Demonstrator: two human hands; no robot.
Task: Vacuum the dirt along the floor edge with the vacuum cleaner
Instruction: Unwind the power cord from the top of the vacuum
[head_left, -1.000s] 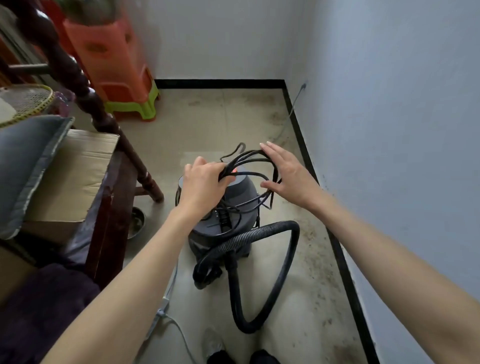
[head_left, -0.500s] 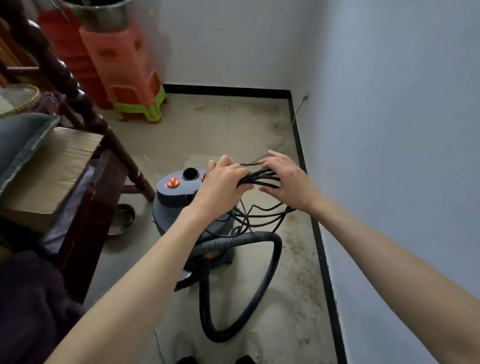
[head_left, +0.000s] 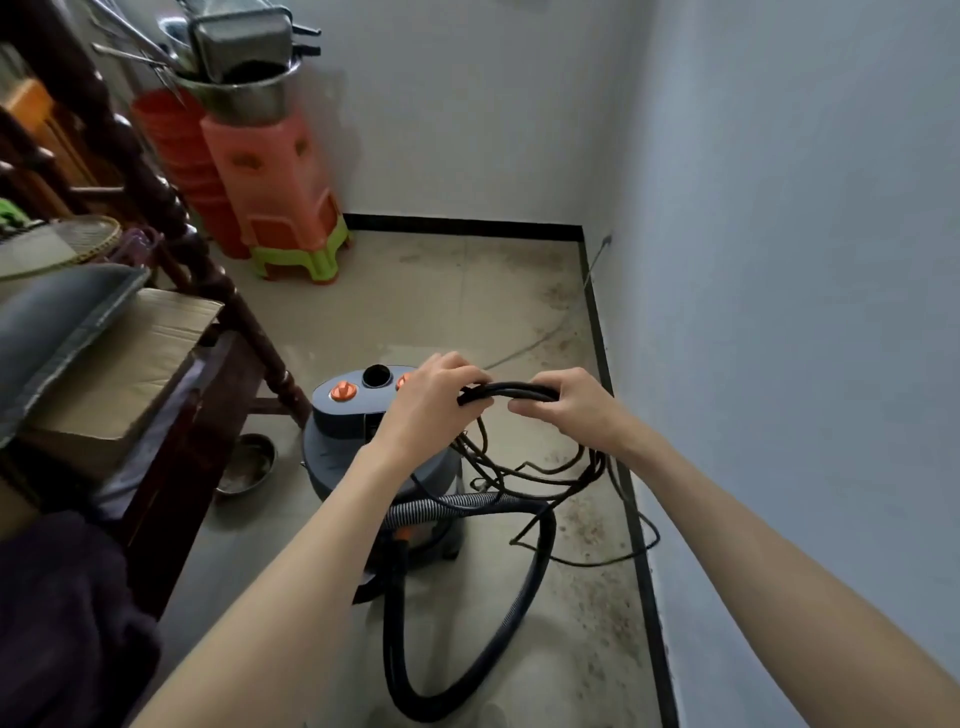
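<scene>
A grey canister vacuum cleaner (head_left: 343, 415) with orange knobs stands on the floor in the middle. Its black ribbed hose (head_left: 524, 587) loops down toward me. My left hand (head_left: 431, 400) and my right hand (head_left: 566, 405) both grip a bundle of black power cord (head_left: 511, 391) held above the canister's right side. Loose loops of the cord hang down and spread over the floor by the right wall. Dark dirt specks (head_left: 587, 530) lie along the black skirting (head_left: 644, 571) on the right.
A dark wooden chair (head_left: 218, 312) with a cardboard box (head_left: 130, 358) and grey cushion stands on the left. A metal bowl (head_left: 247, 462) sits on the floor under it. Stacked orange and green stools (head_left: 280, 197) carrying metal pans fill the far corner.
The cord bundle has come off the top of the canister and shifted right. Both hands closed around it, and more loops dropped onto the floor by the wall.
</scene>
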